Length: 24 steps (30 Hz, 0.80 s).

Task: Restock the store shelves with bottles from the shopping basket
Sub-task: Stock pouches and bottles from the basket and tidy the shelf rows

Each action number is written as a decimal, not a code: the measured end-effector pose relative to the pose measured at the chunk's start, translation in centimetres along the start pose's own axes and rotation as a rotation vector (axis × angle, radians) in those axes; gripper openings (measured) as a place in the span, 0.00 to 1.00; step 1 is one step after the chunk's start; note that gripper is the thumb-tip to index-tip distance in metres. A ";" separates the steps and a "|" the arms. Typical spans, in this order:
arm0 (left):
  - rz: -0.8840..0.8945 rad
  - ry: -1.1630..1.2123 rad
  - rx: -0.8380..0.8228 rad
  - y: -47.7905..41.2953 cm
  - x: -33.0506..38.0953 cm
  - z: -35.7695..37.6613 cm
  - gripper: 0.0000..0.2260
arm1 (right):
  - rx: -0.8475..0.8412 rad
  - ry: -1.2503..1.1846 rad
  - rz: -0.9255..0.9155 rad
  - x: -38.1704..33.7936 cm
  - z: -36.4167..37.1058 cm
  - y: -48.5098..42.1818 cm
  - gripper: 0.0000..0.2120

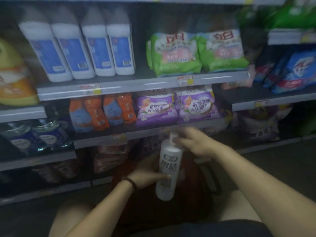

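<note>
While I face the shelves, my left hand (145, 175) is wrapped round the middle of the white pump bottle (168, 166), thumb laid across its label. My right hand (193, 142) is curled over the pump head on top, a bit blurred. The bottle's nearly upright, held over the red shopping basket (191, 185), in front of the shelf edge (119, 136) below the purple bags (176, 106). Higher up, white bottles with blue labels (85, 53) stand in a row.

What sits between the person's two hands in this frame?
The white pump bottle: the left hand holds its body, the right hand is at its pump top, grip blurred. Seen in the head view.
</note>
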State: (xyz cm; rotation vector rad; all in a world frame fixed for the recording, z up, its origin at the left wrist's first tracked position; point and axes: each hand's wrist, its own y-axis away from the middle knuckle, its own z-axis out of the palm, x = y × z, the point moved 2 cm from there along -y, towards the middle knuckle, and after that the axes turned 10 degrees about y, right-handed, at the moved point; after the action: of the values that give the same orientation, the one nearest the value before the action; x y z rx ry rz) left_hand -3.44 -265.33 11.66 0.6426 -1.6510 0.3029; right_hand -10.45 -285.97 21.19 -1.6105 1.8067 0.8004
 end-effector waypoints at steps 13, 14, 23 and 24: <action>0.334 0.216 0.346 1.5 21.7 -3.4 0.28 | 0.194 -0.166 -0.119 -17.0 -14.0 -0.4 0.20; 0.353 0.231 0.356 1.5 23.6 -3.9 0.27 | 0.173 -0.211 -0.109 -17.6 -14.7 -0.5 0.21; 0.511 0.266 0.452 3.0 37.9 -8.9 0.23 | 0.051 -0.221 -0.148 -22.0 -17.8 -0.4 0.31; 0.519 0.275 0.469 3.1 39.4 -9.5 0.22 | 0.036 -0.202 -0.171 -22.9 -18.1 -0.5 0.29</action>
State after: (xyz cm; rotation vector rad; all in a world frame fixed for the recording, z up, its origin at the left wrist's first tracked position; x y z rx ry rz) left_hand -0.13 -267.11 52.14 0.4743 -1.4642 1.1290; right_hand -8.26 -285.01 50.28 -1.5757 1.5131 0.8149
